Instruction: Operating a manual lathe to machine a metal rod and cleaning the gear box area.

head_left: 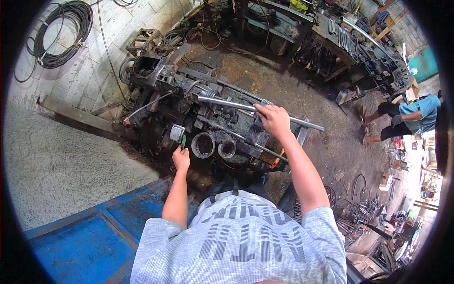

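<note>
Over lathe, right hand, bar beneath — partly hidden

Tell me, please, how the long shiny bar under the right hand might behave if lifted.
The long bar would probably feel stiff, being straight and metallic-looking. It may be heavy, given its length, and could roll, since it looks round.

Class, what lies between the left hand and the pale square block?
In the head view, a green handle lies between the left hand and the pale square block.
</note>
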`<state>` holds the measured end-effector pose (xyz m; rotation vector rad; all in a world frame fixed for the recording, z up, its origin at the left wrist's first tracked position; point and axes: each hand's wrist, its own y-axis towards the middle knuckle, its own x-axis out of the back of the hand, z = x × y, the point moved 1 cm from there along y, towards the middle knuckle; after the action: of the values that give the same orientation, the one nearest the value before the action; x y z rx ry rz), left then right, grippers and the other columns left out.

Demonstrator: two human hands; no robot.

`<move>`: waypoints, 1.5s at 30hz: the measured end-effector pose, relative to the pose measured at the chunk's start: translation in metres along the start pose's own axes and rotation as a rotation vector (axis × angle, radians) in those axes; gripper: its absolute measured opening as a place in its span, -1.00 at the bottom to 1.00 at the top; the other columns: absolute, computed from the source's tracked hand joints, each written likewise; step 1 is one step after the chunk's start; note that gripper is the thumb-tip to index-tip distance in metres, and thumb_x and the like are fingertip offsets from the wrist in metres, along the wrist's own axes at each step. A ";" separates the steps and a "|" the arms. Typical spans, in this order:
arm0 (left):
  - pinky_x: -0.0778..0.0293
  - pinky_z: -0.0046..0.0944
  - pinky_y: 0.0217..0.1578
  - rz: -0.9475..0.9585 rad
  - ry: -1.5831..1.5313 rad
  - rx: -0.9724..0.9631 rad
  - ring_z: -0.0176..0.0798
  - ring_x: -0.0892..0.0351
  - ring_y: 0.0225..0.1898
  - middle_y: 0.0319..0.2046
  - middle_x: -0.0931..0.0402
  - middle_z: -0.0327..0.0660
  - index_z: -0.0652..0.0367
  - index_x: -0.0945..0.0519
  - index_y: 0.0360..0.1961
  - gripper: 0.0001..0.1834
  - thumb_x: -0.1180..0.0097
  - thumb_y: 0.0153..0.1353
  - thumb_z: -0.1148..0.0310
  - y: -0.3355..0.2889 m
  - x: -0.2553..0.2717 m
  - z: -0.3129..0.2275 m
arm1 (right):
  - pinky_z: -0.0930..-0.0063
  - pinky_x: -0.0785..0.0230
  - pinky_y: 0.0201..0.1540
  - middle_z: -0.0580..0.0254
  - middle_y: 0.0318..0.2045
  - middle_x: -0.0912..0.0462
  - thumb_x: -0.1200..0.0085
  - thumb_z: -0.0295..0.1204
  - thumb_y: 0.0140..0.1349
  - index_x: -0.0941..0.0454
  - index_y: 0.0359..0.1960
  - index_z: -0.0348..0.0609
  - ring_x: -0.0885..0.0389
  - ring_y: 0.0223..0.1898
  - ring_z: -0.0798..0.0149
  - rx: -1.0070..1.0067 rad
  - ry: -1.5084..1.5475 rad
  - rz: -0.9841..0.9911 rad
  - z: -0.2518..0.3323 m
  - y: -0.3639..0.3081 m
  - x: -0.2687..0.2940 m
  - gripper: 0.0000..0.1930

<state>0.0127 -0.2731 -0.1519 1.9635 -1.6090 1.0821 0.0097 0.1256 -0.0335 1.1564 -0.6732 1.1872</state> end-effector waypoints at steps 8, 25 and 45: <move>-0.52 -0.14 -0.16 -0.019 -0.046 -0.008 0.00 -0.70 -0.20 -0.29 -0.65 0.15 0.40 -0.56 0.02 -0.56 -0.22 0.13 0.39 0.002 0.000 0.004 | 0.24 -0.45 -0.30 0.35 -0.41 -0.62 -0.14 -0.19 0.18 -0.63 -0.05 0.20 -0.62 -0.34 0.17 -0.002 0.002 -0.006 -0.001 0.000 -0.004 -0.71; -0.50 -0.08 -0.24 -0.098 -0.008 -0.035 0.07 -0.68 -0.28 -0.36 -0.64 0.13 0.28 -0.64 -0.08 -0.65 -0.25 0.14 0.32 0.016 -0.002 0.024 | 0.24 -0.46 -0.27 0.36 -0.41 -0.62 -0.14 -0.19 0.18 -0.62 -0.03 0.23 -0.63 -0.32 0.18 -0.022 0.002 0.011 0.002 0.003 -0.004 -0.70; -0.48 -0.07 -0.29 -0.108 0.004 -0.099 0.09 -0.65 -0.36 -0.43 -0.63 0.10 0.25 -0.67 -0.22 -0.78 -0.25 0.13 0.36 0.018 -0.002 0.018 | 0.27 -0.42 -0.28 0.38 -0.42 -0.62 -0.14 -0.17 0.19 -0.63 -0.05 0.24 -0.62 -0.33 0.20 -0.012 0.003 -0.023 0.002 0.004 -0.004 -0.72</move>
<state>0.0013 -0.2893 -0.1682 1.9570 -1.5062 0.9464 0.0047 0.1215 -0.0353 1.1499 -0.6626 1.1640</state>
